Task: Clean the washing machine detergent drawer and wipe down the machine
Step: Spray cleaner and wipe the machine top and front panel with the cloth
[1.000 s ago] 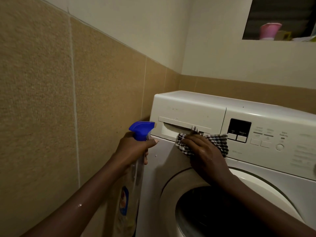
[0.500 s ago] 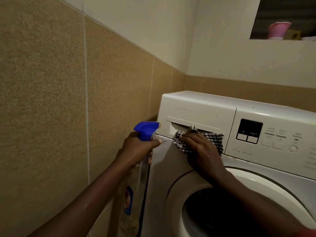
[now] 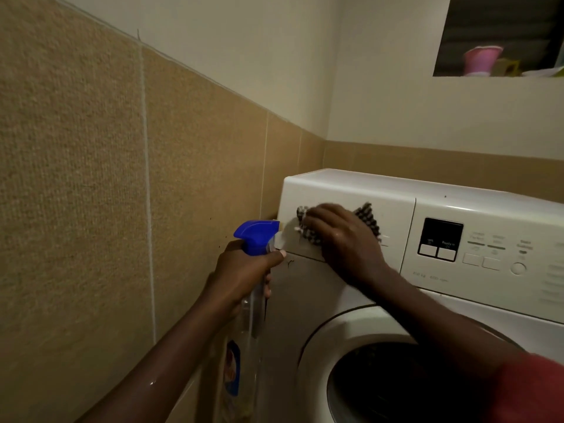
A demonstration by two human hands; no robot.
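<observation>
Presses a black-and-white checked cloth [image 3: 367, 216] with the right hand [image 3: 341, 239] against the white detergent drawer front [image 3: 393, 209], at the upper left of the white front-loading washing machine [image 3: 351, 184]. Lays the fingers flat over the cloth, stretched leftward rather than curled round it, fingertips blurred. Leaves cloth corners showing left of the fingers and above the knuckles.

Grips the neck of a clear plastic spray bottle [image 3: 244, 346] in the left hand [image 3: 241, 273], fingers wrapped round it just under the blue trigger head [image 3: 254, 235], nozzle towards the machine. Holds the bottle upright just beside the machine's front left corner, next to the beige tiled wall [image 3: 91, 178].

Shows the drawer front flush with the white control panel [image 3: 488, 257] to its right, above the round dark door [image 3: 396, 380]. Shows a pink cup [image 3: 482, 59] in the wall opening at top right.
</observation>
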